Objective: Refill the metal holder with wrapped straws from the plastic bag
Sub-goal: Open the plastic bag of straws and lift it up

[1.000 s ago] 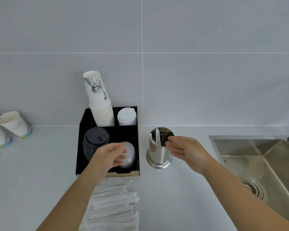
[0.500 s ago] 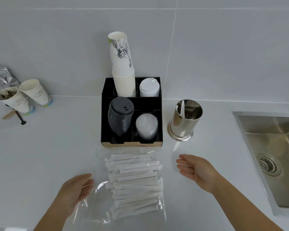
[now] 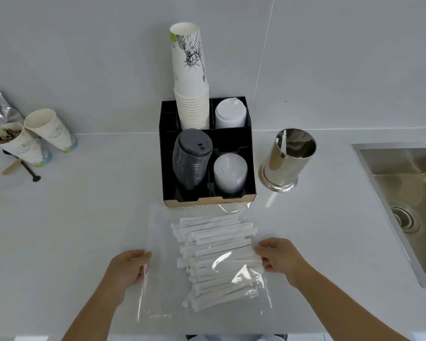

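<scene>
At six o'clock on counter [image 3: 84, 230]: plastic bag [image 3: 207, 303] of wrapped straws [image 3: 217, 257] gripped, left hand [image 3: 128, 269] pinching its edge, right hand [image 3: 278, 257] curled on the other. Opening step, seemingly; next, straws out toward metal holder [image 3: 287, 163] at one o'clock, nearly empty.

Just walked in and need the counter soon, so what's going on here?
A person is restocking straws. Both hands are on a clear plastic bag of wrapped straws lying flat on the counter: the left hand pinches its left edge, the right hand touches its right side at the straw ends. The metal holder, beside the black cup organizer, is nearly empty, with only a straw or two inside.
</scene>
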{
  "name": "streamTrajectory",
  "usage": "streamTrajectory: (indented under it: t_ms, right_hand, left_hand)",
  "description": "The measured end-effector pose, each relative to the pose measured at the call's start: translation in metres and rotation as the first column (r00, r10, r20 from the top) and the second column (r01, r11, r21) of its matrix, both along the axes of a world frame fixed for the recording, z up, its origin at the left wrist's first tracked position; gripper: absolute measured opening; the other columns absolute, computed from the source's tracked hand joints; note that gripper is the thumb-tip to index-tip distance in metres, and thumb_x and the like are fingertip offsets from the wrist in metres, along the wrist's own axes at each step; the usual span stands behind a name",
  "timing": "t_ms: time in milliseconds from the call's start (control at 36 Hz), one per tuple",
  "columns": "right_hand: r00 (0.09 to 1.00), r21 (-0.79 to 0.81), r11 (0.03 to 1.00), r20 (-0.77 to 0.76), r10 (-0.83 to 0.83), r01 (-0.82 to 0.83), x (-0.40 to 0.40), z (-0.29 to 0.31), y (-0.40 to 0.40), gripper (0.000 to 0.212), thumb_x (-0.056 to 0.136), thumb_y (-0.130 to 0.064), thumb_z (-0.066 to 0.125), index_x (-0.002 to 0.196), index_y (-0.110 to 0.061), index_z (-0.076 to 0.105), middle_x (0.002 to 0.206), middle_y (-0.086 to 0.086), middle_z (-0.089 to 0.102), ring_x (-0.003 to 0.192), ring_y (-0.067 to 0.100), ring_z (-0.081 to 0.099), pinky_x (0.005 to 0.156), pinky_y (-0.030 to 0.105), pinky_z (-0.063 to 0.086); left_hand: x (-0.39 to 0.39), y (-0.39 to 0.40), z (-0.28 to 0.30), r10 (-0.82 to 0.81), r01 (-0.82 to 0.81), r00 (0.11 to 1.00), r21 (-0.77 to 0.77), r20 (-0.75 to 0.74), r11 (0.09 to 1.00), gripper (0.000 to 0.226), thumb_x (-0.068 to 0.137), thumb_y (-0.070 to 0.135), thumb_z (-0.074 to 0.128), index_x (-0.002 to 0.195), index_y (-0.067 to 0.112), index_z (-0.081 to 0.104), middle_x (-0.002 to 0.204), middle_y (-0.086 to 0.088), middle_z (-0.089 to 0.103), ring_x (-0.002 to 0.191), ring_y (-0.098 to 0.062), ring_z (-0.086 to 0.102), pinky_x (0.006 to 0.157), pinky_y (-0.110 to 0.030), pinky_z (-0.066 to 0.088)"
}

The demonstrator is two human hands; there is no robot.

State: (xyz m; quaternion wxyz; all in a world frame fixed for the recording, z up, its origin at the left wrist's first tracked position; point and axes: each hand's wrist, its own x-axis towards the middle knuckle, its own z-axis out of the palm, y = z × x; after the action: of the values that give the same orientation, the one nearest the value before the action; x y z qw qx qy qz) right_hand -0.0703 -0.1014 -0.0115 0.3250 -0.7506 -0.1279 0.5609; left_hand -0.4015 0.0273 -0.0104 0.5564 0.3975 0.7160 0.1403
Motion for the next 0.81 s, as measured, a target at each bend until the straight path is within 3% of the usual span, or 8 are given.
streamTrajectory:
  t_ms: [83,167,306,472,611,722,806]
  right_hand:
    - [0.993,-0.025,0.998,0.099,0.056,-0.054,-0.007,-0.006,0.003,0.021,0.082,-0.011,0.070,0.065,-0.009,0.058,0.061,0.007,0.050,0.055,0.020,0.049,0.058,0.032,0.051]
    - [0.991,0.006,0.997,0.115,0.071,-0.073,-0.011,-0.008,0.003,0.020,0.083,-0.012,0.066,0.066,-0.012,0.055,0.062,0.006,0.048,0.056,0.020,0.048,0.054,0.029,0.046]
    - [1.000,0.109,0.994,-0.025,-0.009,0.011,-0.011,-0.007,-0.012,0.019,0.088,-0.010,0.065,0.071,-0.012,0.055,0.060,0.002,0.045,0.051,0.016,0.045,0.050,0.025,0.047]
    - [0.997,0.186,0.979,-0.016,-0.077,0.079,0.017,-0.007,-0.044,0.019,0.088,-0.005,0.064,0.071,-0.009,0.056,0.059,0.003,0.036,0.049,0.015,0.037,0.049,0.027,0.038]
    - [0.991,0.211,0.970,0.020,-0.130,0.123,0.057,-0.001,-0.077,0.014,0.089,-0.006,0.064,0.075,-0.005,0.060,0.068,0.011,0.038,0.052,0.019,0.040,0.051,0.028,0.038]
    - [0.978,0.231,0.957,0.066,-0.198,0.178,0.090,0.001,-0.102,0.013,0.091,-0.006,0.062,0.082,0.003,0.058,0.065,0.010,0.035,0.047,0.014,0.037,0.048,0.024,0.033]
    - [0.965,0.248,0.943,0.081,-0.248,0.221,0.117,0.001,-0.119,0.016,0.091,-0.011,0.064,0.087,0.004,0.059,0.068,0.012,0.039,0.056,0.019,0.038,0.052,0.028,0.034]
  left_hand:
    - [0.001,0.001,-0.002,-0.077,0.077,0.997,-0.035,-0.011,0.996,0.009,0.081,0.009,0.069,0.075,0.003,0.066,0.068,-0.015,0.055,0.063,-0.022,0.049,0.062,-0.029,0.040]
    - [0.004,0.002,-0.005,-0.121,0.119,0.992,-0.038,-0.034,0.992,0.015,0.079,0.006,0.065,0.065,0.005,0.061,0.063,-0.016,0.056,0.055,-0.021,0.049,0.055,-0.025,0.038]
    - [0.011,-0.005,-0.003,-0.115,0.115,0.993,0.044,-0.001,0.992,0.016,0.087,0.002,0.058,0.075,-0.008,0.064,0.066,-0.020,0.063,0.053,-0.023,0.056,0.050,-0.027,0.047]
    - [0.032,-0.029,-0.002,-0.117,0.113,0.982,0.037,0.145,0.993,0.014,0.091,0.000,0.058,0.078,-0.004,0.061,0.065,-0.014,0.064,0.056,-0.022,0.057,0.055,-0.033,0.050]
    - [0.078,-0.053,-0.002,-0.181,0.173,0.970,0.064,0.162,0.983,0.018,0.092,0.001,0.058,0.084,-0.016,0.057,0.067,-0.017,0.065,0.054,-0.020,0.058,0.049,-0.029,0.049]
    - [0.120,-0.068,0.000,-0.218,0.207,0.959,0.077,0.181,0.975,0.018,0.092,0.002,0.059,0.082,-0.014,0.060,0.064,-0.015,0.064,0.053,-0.018,0.057,0.047,-0.027,0.049]
    - [0.152,-0.077,0.001,-0.248,0.234,0.949,0.090,0.197,0.968,0.017,0.092,0.003,0.059,0.078,-0.007,0.062,0.067,-0.012,0.068,0.056,-0.017,0.062,0.050,-0.030,0.050]
